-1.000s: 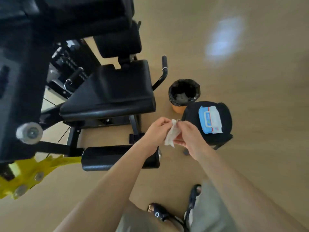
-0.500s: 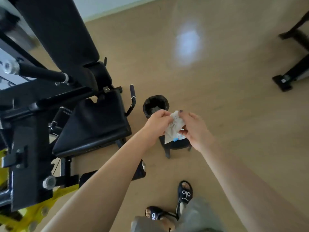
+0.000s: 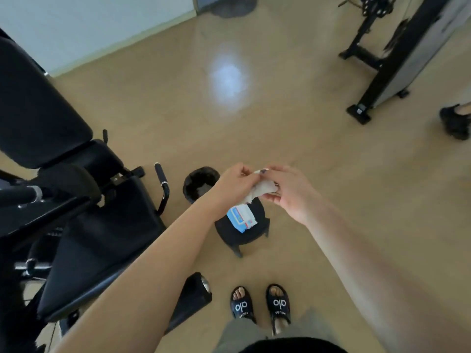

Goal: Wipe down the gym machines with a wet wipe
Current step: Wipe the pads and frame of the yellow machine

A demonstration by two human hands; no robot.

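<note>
The only text that reads is "alo", in white letters across the strap of each black slide sandal: the left sandal (image 3: 241, 306) and the right sandal (image 3: 279, 303) just beside it. Smaller lettering beneath each "alo" is too blurred to make out. The print on the wipes pack (image 3: 241, 217), beyond the sandals on the black stool (image 3: 229, 231), is also illegible.

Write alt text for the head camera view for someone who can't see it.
Both hands, left hand and right hand, pinch a crumpled white wet wipe above a black stool holding a wipes packet. A black-lined bin stands beside the stool, and a black padded gym machine fills the left.
</note>
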